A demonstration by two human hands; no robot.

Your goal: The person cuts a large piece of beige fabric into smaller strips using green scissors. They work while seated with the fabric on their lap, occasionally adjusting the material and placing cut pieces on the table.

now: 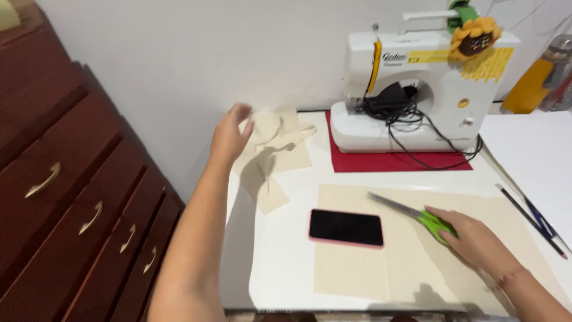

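Two hands at work. Right hand [473, 238] grips green-handled scissors [417, 216], blades shut, lying over a cream fabric sheet [357, 268] on the white counter [286, 262]. Left hand [229, 136] hovers open beside cream fabric scraps [280, 149] near the counter's far-left corner. Pink-cased phone [346, 228] rests on the sheet's left edge. White sewing machine [417, 95] stands behind on a red mat [393, 161].

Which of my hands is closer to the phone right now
Right. Your right hand, holding the green-handled scissors, rests on the cloth just right of the phone. Your left hand is up by the fabric scraps, farther away.
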